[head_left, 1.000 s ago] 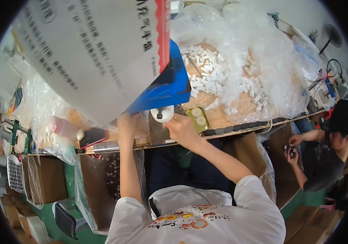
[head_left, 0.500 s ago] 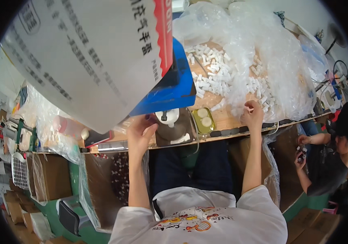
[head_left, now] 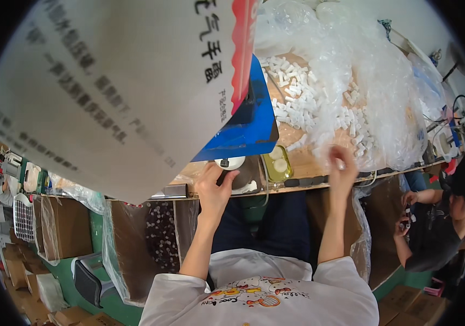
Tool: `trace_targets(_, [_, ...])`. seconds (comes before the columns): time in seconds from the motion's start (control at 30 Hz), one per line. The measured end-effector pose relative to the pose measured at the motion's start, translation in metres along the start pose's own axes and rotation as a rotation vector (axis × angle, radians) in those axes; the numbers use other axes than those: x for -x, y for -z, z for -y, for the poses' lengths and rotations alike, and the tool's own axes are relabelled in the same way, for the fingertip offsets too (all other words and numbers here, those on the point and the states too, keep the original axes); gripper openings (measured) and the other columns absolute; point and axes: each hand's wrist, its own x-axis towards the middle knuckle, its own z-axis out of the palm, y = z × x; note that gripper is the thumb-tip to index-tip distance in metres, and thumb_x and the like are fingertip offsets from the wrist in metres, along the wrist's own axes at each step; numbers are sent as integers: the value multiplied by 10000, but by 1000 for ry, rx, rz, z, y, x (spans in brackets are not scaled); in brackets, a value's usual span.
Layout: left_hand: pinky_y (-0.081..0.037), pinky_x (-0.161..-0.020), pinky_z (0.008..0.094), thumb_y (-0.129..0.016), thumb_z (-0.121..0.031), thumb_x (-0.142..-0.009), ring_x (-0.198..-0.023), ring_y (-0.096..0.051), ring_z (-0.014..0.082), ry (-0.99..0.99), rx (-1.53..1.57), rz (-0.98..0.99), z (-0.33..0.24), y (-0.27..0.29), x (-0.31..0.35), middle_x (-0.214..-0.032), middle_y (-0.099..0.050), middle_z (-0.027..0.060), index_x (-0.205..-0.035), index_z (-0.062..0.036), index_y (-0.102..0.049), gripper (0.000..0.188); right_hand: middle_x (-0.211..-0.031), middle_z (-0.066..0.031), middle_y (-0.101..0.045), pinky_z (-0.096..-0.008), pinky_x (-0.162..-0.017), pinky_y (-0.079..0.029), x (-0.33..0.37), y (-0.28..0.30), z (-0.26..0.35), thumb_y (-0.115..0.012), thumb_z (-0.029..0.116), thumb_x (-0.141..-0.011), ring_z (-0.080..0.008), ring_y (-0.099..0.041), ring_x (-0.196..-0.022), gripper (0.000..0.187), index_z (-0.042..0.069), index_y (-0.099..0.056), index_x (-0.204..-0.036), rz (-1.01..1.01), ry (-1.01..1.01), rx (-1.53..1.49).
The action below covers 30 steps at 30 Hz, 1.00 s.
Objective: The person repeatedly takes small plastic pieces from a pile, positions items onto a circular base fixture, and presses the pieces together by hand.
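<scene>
Large white printed sheet (head_left: 107,92): fills the upper left of the frame, blurred, hiding the bench behind it. Left hand (head_left: 213,187), centre: fingers curled around a small white round part (head_left: 229,162), its top half cut off by a blue panel (head_left: 248,122). Right hand (head_left: 342,169), right of centre: motion-blurred beside the heap of small white plastic pieces (head_left: 308,103); cannot tell its grip.

Printed white bag (head_left: 107,92) fills upper left; cardboard boxes (head_left: 64,228) lower left; seated co-worker (head_left: 438,228) far right.
</scene>
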Motion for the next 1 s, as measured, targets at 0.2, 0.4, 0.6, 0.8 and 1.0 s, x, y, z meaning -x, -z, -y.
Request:
trace_targets(0.2, [-511,-742,375,-797,7,-762,-872,-653,307,-34,1,4,-4,-3,1,-971,-709,146,-1004,-20,-740,250,-1003,-105,-727,-436,-887,-518,29,-61,18,-761,-1,-687,-308,-632,-1074,175,52,-736,-851,338,551,238])
trace_targets(0.4, [-524,-785,371,-780,-21,-801,-904,-681,323,-37,94,17,-1,-4,0,-1024,-708,157,-1054,-14,-730,258,-943,-136,-708,-390,-826,-513,46,-101,75,-768,8,-737,-338,-664,-876,193,27,-743,-928,327,-94,-592])
trace_targets(0.6, [-527,-742,380,-784,-7,-782,-861,-703,337,28,54,2,3,-8,2,-969,-712,205,-1031,11,-729,255,-969,-116,-696,-382,-731,-528,42,-121,90,-721,-27,-698,-305,-655,-872,233,-5,-720,-930,331,767,-173])
trace_targets(0.8, [-522,-755,391,-791,3,-774,-854,-679,335,64,38,23,6,-9,5,-965,-707,169,-1035,-3,-726,269,-1014,-90,-697,-402,-730,-540,43,-124,81,-714,-3,-683,-283,-650,-917,305,0,-721,-987,273,959,-90])
trace_targets(1.0, [-523,-761,401,-774,25,-764,-921,-665,340,52,26,24,8,-9,4,-1027,-700,162,-1038,-8,-725,280,-1140,-123,-706,-422,-870,-543,42,-112,82,-704,27,-744,-318,-663,-1067,377,28,-701,-1121,440,890,-92])
